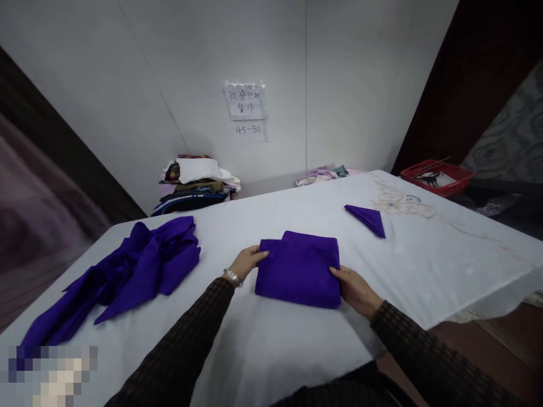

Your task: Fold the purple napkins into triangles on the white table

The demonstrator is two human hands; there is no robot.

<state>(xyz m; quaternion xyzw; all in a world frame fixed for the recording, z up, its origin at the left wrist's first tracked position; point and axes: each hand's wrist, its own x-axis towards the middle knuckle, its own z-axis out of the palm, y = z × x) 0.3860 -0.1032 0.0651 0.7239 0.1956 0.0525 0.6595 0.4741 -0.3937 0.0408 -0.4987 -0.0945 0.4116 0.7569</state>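
Note:
A purple cloth napkin, folded into a rough rectangle, is between my hands over the white tablecloth. My left hand pinches its upper left edge, thumb on top; a watch or bracelet circles that wrist. At the right edge, my right hand grips the fabric with its thumb on top and the other fingers partly hidden underneath. Beyond it, to the right, lies a small purple napkin folded into a triangle. Loose, crumpled purple napkins are heaped at the left.
A stack of folded clothes rises by the wall behind the table. Pinkish cloths lie at the back edge, and a red basket is at the far right. A handwritten sign hangs on the wall. The bottom left corner is pixelated.

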